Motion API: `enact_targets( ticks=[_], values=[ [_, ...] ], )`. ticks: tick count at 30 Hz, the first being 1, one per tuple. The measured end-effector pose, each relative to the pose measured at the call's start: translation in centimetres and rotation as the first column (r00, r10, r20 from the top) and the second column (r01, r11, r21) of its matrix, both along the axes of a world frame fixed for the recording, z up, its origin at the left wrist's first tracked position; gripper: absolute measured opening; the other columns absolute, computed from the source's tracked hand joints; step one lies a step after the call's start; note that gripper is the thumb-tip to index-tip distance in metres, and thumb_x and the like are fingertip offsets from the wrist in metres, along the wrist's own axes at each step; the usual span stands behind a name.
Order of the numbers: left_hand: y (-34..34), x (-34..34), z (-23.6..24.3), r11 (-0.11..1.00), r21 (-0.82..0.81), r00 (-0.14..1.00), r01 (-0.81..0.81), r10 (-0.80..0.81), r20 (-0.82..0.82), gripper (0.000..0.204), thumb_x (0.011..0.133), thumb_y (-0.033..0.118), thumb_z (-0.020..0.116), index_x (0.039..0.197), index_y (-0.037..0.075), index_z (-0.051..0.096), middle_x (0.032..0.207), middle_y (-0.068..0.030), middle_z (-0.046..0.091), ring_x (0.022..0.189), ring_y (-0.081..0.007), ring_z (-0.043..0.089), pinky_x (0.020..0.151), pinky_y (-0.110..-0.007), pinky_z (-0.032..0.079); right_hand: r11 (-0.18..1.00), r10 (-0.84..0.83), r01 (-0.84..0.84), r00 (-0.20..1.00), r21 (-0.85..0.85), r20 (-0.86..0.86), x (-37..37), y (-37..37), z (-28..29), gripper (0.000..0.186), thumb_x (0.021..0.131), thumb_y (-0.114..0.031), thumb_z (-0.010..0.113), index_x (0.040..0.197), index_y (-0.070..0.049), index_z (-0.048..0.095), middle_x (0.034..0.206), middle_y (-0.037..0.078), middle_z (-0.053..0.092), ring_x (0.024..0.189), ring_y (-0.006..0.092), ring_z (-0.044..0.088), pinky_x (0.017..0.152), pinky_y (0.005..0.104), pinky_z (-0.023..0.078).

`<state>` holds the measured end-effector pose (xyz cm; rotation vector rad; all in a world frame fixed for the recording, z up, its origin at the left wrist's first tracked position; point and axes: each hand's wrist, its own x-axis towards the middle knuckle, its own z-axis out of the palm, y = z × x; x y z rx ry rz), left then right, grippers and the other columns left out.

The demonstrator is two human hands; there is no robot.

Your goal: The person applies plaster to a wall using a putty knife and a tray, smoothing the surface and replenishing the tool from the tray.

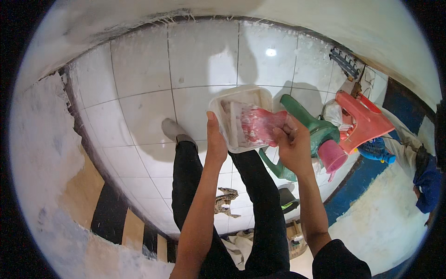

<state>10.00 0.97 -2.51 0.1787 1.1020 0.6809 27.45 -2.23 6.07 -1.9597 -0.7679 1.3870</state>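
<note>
My left hand grips the near left side of a white plastic tub, its thumb over the rim. Inside the tub, whitish paste is smeared on the walls and bottom. In my right hand is a red putty spreader, pinched between thumb and fingers. Its wide blade reaches into the tub and is streaked with white paste. The paste under the blade is hidden.
A green plastic stool stands close by on the right, with a pink dipper on it. Beyond are a red plastic stool, a blue container and a hook rack. A patterned cloth lies on the tiled floor.
</note>
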Motion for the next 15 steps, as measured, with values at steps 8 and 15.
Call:
enact_targets(
  ticks=[8, 15],
  values=[
    [0.3, -0.8, -0.5, 0.992, 0.030, 0.987, -0.126, 0.128, -0.093, 0.077, 0.097, 0.065, 0.031, 0.143, 0.004, 0.033, 0.140, -0.0126, 0.044, 0.132, -0.0241, 0.041, 0.110, -0.039, 0.034, 0.916, -0.311, 0.400, 0.648, -0.037, -0.696, 6.6, -0.6, -4.9, 0.033, 0.093, -0.004, 0.055, 0.126, -0.001, 0.052, 0.111, 0.010, 0.064, 0.091, 0.0183, 0.065, 0.080, 0.0350, 0.055],
    [0.3, -1.0, -0.3, 0.985, -0.006, 0.973, -0.172, 0.169, -0.157, 0.072, 0.098, 0.061, 0.034, 0.145, 0.008, 0.031, 0.145, -0.0123, 0.039, 0.135, -0.0292, 0.037, 0.113, -0.044, 0.031, 0.800, -0.379, 0.601, 0.516, 0.009, -0.769, 12.8, 7.4, -20.0, 0.040, 0.098, -0.008, 0.047, 0.135, 0.004, 0.040, 0.134, 0.019, 0.051, 0.125, 0.0327, 0.052, 0.105, 0.0426, 0.045]
  ],
)
